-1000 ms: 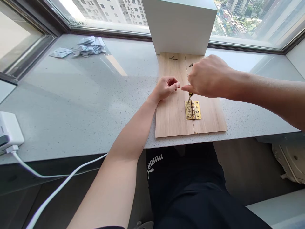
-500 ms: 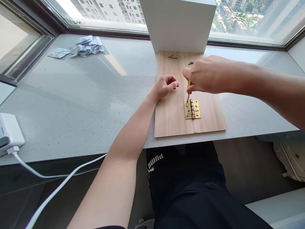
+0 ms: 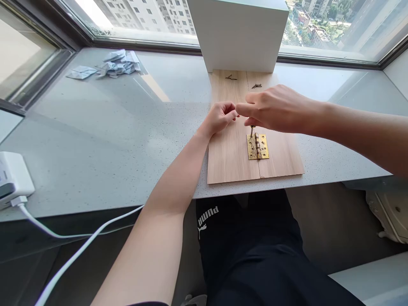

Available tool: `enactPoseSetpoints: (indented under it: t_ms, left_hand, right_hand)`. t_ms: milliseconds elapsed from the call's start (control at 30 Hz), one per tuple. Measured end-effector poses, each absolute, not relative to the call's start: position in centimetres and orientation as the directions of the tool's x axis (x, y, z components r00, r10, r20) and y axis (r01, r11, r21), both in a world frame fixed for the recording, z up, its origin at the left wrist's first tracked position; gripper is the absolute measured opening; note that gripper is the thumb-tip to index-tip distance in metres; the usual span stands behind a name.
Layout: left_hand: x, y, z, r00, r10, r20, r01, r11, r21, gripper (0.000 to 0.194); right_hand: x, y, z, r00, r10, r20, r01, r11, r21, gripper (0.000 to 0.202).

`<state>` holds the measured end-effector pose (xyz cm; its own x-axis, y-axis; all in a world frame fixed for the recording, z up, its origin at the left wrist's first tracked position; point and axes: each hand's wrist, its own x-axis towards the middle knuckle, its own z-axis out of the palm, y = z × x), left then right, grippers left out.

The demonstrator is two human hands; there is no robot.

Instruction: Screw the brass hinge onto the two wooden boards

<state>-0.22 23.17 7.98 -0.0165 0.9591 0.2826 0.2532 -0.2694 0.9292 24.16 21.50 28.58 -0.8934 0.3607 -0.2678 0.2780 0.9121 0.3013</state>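
A brass hinge (image 3: 258,147) lies open flat across the seam between two light wooden boards (image 3: 231,163). Above it my right hand (image 3: 264,109) grips a screwdriver (image 3: 252,131). The hand hides most of the handle, and the tip meets the top of the hinge's left leaf. My left hand (image 3: 220,116) rests on the left board with its fingers curled closed; whatever they pinch is too small to make out. The index finger of my right hand reaches close to my left fingertips. Several small screws (image 3: 256,86) lie on the right board, and more screws (image 3: 231,77) on the left one.
Behind the boards a white box (image 3: 240,38) stands against the window. Folded paper packets (image 3: 119,63) are heaped at the back left of the speckled counter (image 3: 111,140). A white charger (image 3: 15,176) with a cable (image 3: 73,257) sits at the left edge.
My right hand has dropped slightly and its index finger now stretches left. The yellow screwdriver handle has become hidden, while the screws behind it show fully. My left hand has hardly moved.
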Motion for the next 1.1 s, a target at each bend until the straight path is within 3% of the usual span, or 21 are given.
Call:
enactPoseSetpoints:
  t_ms: [100, 267, 333, 500, 633, 700, 1000, 1100]
  left_hand:
    - [-0.4, 23.2, 7.9, 0.03, 0.953, 0.3, 0.268, -0.297, 0.917, 0.024]
    - [-0.5, 23.9, 6.8, -0.001, 0.951, 0.309, 0.294, -0.295, 0.909, 0.013]
    - [-0.6, 23.9, 6.5, -0.015, 0.951, 0.308, 0.298, -0.29, 0.91, 0.014]
    - [-0.7, 23.7, 6.7, -0.016, 0.954, 0.3, 0.301, -0.282, 0.911, 0.019]
    - [-0.7, 23.6, 6.9, -0.015, 0.952, 0.307, 0.3, -0.288, 0.909, 0.018]
    - [-0.6, 23.6, 7.1, -0.021, 0.954, 0.3, 0.309, -0.279, 0.909, 0.017]
    - [-0.6, 23.4, 7.2, -0.023, 0.957, 0.29, 0.318, -0.268, 0.91, 0.021]
    - [-0.7, 23.6, 6.9, -0.02, 0.952, 0.306, 0.312, -0.285, 0.907, 0.024]
  right_hand:
    - [24.3, 21.5, 28.5, -0.905, 0.336, -0.261, 0.257, 0.921, 0.294, 0.039]
    - [24.2, 22.0, 29.5, -0.84, 0.43, -0.331, 0.385, 0.902, 0.195, 0.034]
    - [23.7, 21.8, 30.1, -0.81, 0.449, -0.378, 0.388, 0.893, 0.229, 0.039]
    - [22.4, 20.4, 30.8, -0.738, 0.561, -0.374, 0.371, 0.801, 0.47, 0.05]
    - [23.2, 20.7, 30.3, -0.806, 0.507, -0.307, 0.409, 0.85, 0.331, 0.034]
    - [23.8, 21.5, 30.3, -0.81, 0.481, -0.337, 0.403, 0.873, 0.275, 0.037]
    - [22.8, 22.3, 29.5, -0.807, 0.497, -0.319, 0.359, 0.842, 0.403, 0.054]
    - [22.8, 21.7, 29.2, -0.829, 0.494, -0.261, 0.374, 0.838, 0.398, 0.051]
